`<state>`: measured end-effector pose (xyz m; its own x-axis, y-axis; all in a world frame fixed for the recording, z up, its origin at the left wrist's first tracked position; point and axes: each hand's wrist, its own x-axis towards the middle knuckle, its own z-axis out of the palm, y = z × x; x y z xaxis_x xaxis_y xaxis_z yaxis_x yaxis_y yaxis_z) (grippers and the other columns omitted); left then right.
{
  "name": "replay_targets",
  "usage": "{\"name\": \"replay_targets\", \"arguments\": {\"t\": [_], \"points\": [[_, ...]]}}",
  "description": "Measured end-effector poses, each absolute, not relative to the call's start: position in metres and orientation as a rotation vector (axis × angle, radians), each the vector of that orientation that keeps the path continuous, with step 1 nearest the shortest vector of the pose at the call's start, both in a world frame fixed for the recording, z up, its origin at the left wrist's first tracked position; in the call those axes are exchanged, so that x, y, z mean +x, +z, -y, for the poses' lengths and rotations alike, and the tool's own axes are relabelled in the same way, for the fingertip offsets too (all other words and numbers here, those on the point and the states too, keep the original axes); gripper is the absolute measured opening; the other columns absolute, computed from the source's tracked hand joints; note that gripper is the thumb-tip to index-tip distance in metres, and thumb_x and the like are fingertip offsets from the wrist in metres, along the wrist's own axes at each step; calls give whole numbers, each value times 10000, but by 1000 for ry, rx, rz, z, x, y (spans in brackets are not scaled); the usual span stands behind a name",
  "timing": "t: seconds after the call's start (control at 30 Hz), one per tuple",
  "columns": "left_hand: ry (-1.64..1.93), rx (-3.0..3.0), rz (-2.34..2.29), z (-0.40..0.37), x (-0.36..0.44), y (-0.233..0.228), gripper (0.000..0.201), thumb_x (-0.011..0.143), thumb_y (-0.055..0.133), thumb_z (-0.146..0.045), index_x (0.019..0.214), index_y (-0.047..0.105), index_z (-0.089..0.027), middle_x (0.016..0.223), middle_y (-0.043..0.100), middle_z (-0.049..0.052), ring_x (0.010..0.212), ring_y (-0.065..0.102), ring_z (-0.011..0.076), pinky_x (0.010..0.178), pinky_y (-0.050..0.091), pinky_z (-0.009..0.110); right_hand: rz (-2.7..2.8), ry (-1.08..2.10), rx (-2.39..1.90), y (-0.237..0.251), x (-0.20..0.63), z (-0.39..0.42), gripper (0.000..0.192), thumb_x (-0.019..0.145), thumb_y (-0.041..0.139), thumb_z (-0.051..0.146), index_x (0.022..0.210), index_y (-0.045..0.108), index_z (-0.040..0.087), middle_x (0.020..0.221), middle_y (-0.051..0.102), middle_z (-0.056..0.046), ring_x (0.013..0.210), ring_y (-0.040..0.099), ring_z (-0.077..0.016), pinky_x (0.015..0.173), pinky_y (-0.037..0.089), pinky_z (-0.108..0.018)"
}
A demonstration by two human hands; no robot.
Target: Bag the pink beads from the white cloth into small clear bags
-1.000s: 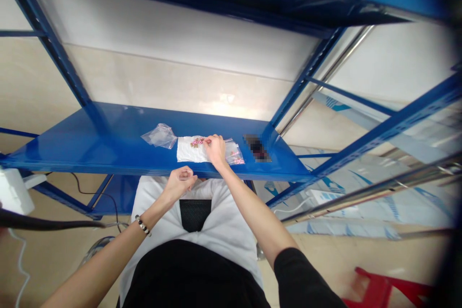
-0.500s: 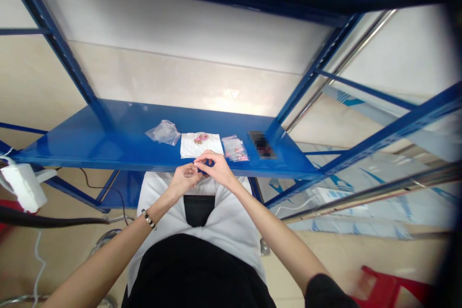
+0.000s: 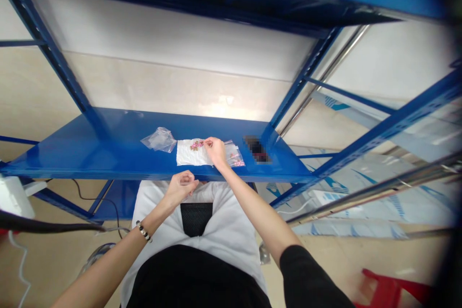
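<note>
The blue shelf (image 3: 108, 154) is lying wide and bare to the left, its front edge running just above the left hand (image 3: 180, 185). The right hand (image 3: 215, 150) is reaching over that edge onto the white cloth (image 3: 187, 155) — its fingertips (image 3: 206, 143) are pinching at the small pink pieces (image 3: 197, 144). The left hand's fingers are curling inward; what they are holding is too small to tell. Clear bags (image 3: 159, 138) are sitting beside the cloth.

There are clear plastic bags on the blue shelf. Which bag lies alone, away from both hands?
The crumpled clear bag left of the white sheet. It lies by itself, while the flat bags with pink pieces lie on the other side, just beside the right hand.
</note>
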<state>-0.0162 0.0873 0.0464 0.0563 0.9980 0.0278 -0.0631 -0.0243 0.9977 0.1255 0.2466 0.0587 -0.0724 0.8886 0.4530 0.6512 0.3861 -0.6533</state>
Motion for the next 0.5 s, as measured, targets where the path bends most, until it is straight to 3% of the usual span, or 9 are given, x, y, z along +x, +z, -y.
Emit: {"name": "replay_targets", "arguments": {"t": [0.23,0.5], "points": [[1221,1238,-1116,-88,-17,48,310,725,719,-357,631,480,-183,486,513,-47,406,464,78,464,361,204,1835,134,-1474,49,122,-250,173,881,557,260,892,724,216,896,716,-72,816,653,-191,748,468,-277],[1205,1239,-1126,-89,-18,45,304,735,713,-358,639,483,-184,486,523,-48,400,470,78,437,350,190,1873,153,-1510,55,121,-249,113,846,602,228,825,712,209,842,682,-62,778,628,-180,736,460,-274]]}}
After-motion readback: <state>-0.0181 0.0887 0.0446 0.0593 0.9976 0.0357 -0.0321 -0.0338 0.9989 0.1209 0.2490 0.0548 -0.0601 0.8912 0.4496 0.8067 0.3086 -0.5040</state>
